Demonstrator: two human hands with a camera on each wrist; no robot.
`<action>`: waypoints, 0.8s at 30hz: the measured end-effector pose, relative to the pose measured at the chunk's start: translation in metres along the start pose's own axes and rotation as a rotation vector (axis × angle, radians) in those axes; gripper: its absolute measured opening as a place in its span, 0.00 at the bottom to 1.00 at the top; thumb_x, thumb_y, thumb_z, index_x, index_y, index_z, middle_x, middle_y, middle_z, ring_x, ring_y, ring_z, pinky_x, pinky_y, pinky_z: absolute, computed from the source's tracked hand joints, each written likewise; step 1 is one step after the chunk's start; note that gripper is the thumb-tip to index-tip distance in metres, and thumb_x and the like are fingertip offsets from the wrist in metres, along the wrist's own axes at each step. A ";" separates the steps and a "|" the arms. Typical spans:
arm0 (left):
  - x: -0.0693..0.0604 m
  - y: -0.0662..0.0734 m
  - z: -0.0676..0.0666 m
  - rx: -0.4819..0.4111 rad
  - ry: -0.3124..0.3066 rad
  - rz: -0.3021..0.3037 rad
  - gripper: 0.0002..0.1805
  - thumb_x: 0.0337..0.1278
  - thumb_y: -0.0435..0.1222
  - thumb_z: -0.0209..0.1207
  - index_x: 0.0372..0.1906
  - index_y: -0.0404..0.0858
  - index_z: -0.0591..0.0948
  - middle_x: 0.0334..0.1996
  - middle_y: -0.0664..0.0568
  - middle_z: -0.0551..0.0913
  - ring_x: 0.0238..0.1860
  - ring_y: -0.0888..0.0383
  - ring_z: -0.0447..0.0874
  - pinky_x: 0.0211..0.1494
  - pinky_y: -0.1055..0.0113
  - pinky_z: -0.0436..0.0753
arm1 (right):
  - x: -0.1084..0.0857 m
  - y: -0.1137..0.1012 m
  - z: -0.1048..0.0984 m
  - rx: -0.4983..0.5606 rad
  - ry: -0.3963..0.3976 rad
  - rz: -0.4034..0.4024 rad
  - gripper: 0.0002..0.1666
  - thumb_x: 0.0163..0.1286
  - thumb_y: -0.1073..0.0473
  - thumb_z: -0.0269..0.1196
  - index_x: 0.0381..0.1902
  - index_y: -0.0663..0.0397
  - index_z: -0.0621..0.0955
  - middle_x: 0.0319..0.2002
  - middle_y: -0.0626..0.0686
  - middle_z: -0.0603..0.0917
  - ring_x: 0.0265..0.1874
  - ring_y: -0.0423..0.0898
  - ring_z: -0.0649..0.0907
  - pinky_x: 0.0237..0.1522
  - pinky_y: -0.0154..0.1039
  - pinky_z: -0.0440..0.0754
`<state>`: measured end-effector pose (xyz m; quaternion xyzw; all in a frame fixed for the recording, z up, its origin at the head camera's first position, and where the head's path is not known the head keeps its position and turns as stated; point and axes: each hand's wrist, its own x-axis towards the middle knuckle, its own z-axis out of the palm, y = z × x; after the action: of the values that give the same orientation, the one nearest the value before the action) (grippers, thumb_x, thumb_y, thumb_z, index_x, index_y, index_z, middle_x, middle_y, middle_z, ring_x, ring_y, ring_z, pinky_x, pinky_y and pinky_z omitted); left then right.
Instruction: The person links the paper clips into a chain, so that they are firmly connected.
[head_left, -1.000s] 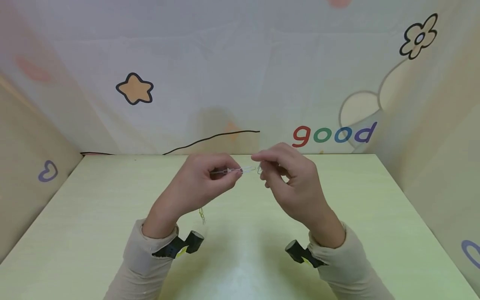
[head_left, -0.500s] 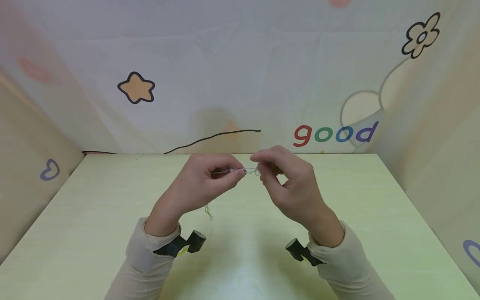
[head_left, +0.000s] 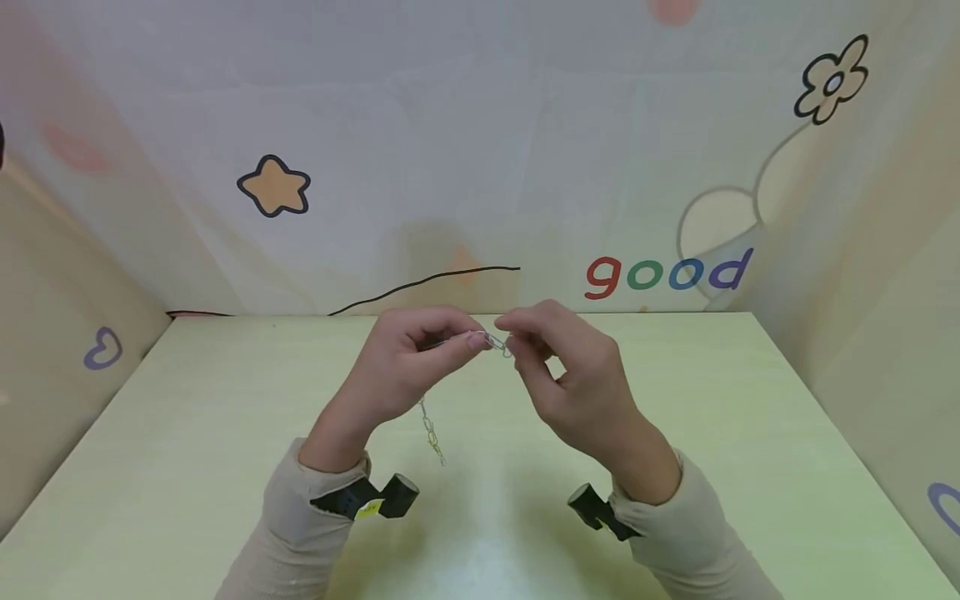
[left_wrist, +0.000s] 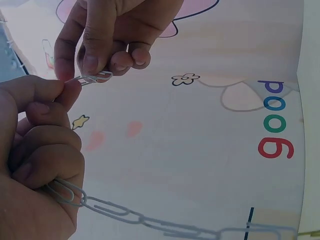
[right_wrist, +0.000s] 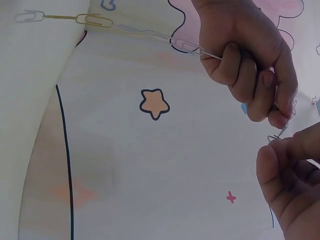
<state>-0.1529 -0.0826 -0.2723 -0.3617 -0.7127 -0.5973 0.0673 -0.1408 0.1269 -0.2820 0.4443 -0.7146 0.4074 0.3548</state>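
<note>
My left hand [head_left: 405, 362] pinches a silver paper clip [head_left: 495, 341] between thumb and forefinger, its free end reaching toward the right. Its other fingers curl round a paper clip chain [left_wrist: 141, 219], which hangs out below the palm. In the right wrist view that chain has silver links and a gold-coloured stretch [right_wrist: 62, 18]. My right hand [head_left: 577, 379] pinches another small silver clip [left_wrist: 104, 76], mostly covered by its thumb and forefinger. The two clips meet between the fingertips; whether they are linked I cannot tell.
A pale green-yellow table [head_left: 187, 467] lies beneath both hands. Behind it hangs a printed cloth backdrop [head_left: 420, 150] with a star, a flower and the word "good". A black wrist camera [head_left: 399, 496] sits on the left sleeve and another [head_left: 588, 506] on the right.
The gap between the two clips has closed, and the left hand's clip now slants down to the right. Below the left hand, the dangling chain has swung right and shows more of its length.
</note>
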 end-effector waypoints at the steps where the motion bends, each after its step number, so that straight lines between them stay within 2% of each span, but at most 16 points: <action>1: 0.000 -0.001 0.000 -0.015 0.004 -0.002 0.05 0.65 0.29 0.61 0.37 0.33 0.87 0.23 0.50 0.75 0.22 0.56 0.63 0.29 0.66 0.67 | 0.000 0.000 0.000 0.000 0.001 -0.002 0.14 0.62 0.79 0.63 0.44 0.65 0.80 0.32 0.52 0.80 0.28 0.41 0.78 0.34 0.31 0.82; 6: 0.001 -0.003 0.002 -0.084 0.036 -0.022 0.06 0.64 0.28 0.60 0.36 0.30 0.86 0.28 0.46 0.80 0.28 0.55 0.67 0.34 0.65 0.70 | -0.001 -0.002 0.001 -0.002 -0.022 0.000 0.18 0.61 0.80 0.63 0.47 0.64 0.79 0.32 0.51 0.78 0.27 0.42 0.78 0.34 0.31 0.81; 11: 0.001 -0.003 0.003 -0.123 0.040 -0.022 0.06 0.64 0.28 0.60 0.36 0.27 0.85 0.28 0.51 0.80 0.28 0.55 0.66 0.34 0.66 0.69 | -0.001 -0.004 -0.001 -0.034 -0.084 0.031 0.22 0.60 0.80 0.62 0.52 0.63 0.77 0.30 0.50 0.76 0.25 0.40 0.77 0.31 0.30 0.80; 13: 0.002 -0.003 0.003 -0.139 0.024 -0.019 0.07 0.64 0.28 0.59 0.36 0.27 0.84 0.24 0.53 0.77 0.24 0.56 0.64 0.29 0.67 0.67 | -0.001 -0.005 -0.002 -0.040 -0.100 0.061 0.23 0.59 0.80 0.62 0.52 0.63 0.76 0.29 0.49 0.75 0.24 0.39 0.76 0.29 0.30 0.80; 15: 0.001 -0.003 0.003 -0.156 0.002 -0.028 0.07 0.65 0.28 0.58 0.37 0.26 0.84 0.21 0.52 0.72 0.20 0.56 0.60 0.24 0.67 0.63 | -0.002 -0.006 -0.004 -0.041 -0.107 0.108 0.21 0.59 0.79 0.62 0.50 0.62 0.78 0.29 0.48 0.75 0.24 0.38 0.75 0.27 0.31 0.79; 18: -0.001 -0.002 0.002 -0.172 -0.023 -0.062 0.09 0.66 0.29 0.57 0.40 0.25 0.83 0.18 0.51 0.67 0.15 0.57 0.54 0.18 0.68 0.55 | -0.004 -0.008 -0.005 -0.023 -0.108 0.215 0.13 0.60 0.76 0.63 0.42 0.60 0.81 0.29 0.46 0.76 0.24 0.38 0.76 0.27 0.33 0.79; 21: -0.002 0.001 -0.001 -0.163 -0.049 -0.103 0.09 0.68 0.30 0.57 0.42 0.28 0.84 0.21 0.47 0.71 0.14 0.57 0.55 0.17 0.69 0.57 | -0.003 -0.009 -0.010 -0.012 -0.111 0.338 0.07 0.63 0.73 0.64 0.35 0.57 0.82 0.29 0.44 0.77 0.25 0.39 0.77 0.29 0.35 0.80; 24: -0.002 0.003 -0.005 -0.144 -0.086 -0.127 0.09 0.68 0.32 0.57 0.43 0.31 0.85 0.24 0.44 0.76 0.14 0.56 0.59 0.17 0.68 0.62 | -0.001 -0.008 -0.020 -0.008 -0.101 0.425 0.05 0.66 0.71 0.63 0.34 0.57 0.81 0.29 0.45 0.78 0.26 0.41 0.78 0.30 0.36 0.80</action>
<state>-0.1507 -0.0884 -0.2693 -0.3451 -0.6916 -0.6339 -0.0275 -0.1299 0.1424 -0.2721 0.3023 -0.8106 0.4476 0.2263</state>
